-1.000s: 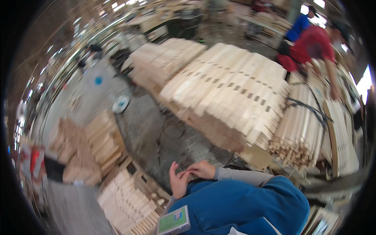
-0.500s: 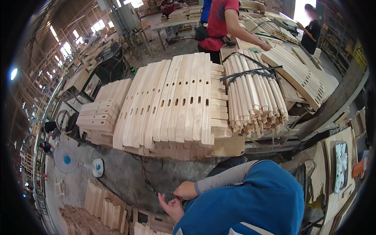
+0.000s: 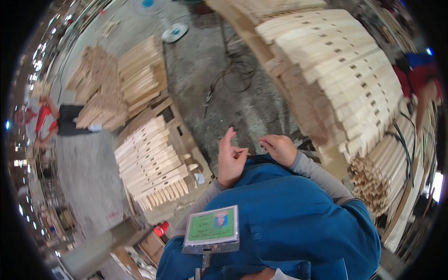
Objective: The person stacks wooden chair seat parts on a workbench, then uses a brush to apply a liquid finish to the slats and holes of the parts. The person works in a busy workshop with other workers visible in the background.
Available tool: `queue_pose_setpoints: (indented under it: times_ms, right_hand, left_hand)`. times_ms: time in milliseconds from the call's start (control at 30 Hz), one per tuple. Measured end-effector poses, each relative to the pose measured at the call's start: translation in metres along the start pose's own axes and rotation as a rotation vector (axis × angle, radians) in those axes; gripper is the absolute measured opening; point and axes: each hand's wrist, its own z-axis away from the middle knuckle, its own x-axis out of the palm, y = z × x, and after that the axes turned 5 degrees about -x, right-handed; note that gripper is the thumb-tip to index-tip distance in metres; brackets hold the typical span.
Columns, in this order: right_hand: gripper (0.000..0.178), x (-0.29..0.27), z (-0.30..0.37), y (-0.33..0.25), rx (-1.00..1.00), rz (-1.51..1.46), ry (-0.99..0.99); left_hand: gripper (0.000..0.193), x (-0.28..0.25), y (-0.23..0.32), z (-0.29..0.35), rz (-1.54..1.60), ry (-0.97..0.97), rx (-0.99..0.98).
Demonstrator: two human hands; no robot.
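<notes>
- Our left hand [image 3: 231, 163] is raised before the blue garment [image 3: 294, 200], fingers loosely spread, nothing visible in it.
- Our right hand [image 3: 281, 150] hangs just beside, apart from it, fingertips drawn narrow; whether anything thin sits between them, we cannot tell.
- Nearest wood: slotted slats [image 3: 149, 161] on a pallet [image 3: 187, 143], left of our left hand, not touching it.
- Larger boards [image 3: 345, 65] lie stacked beyond our right hand, also untouched.
- Our judgement: fingertip work like this goes best with hands level, wrists loose, knuckles away from the wood's edges.
- Materials: pale, smooth-looking wood, rows of dark oblong slots; blur hides the grain.
- Right side: a bundle of rods [image 3: 371, 184], ends rough and uneven.
- Underfoot: grey, blotchy concrete floor [image 3: 196, 60].
</notes>
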Motion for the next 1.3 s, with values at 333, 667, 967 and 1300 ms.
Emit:
queue_pose_setpoints:
  times_ms: [333,667,967,1300]
  right_hand:
    - [0.014,0.018,-0.08,0.013,-0.095,-0.07,-0.277]
    - [0.009,0.015,-0.235,0.058,-0.059,-0.107,-0.256]
    - [0.012,-0.009,-0.357,0.095,0.106,-0.24,-0.021]
    - [0.019,0.014,-0.479,0.114,0.141,-0.162,0.071]
  left_hand:
    - [0.068,-0.016,-0.003,-0.056,0.044,0.062,-0.108]
    - [0.069,-0.066,0.022,-0.207,0.133,0.013,-0.215]
    - [0.062,-0.101,0.078,-0.365,0.243,-0.244,-0.383]
    - [0.058,-0.157,0.087,-0.515,0.047,-0.497,-0.218]
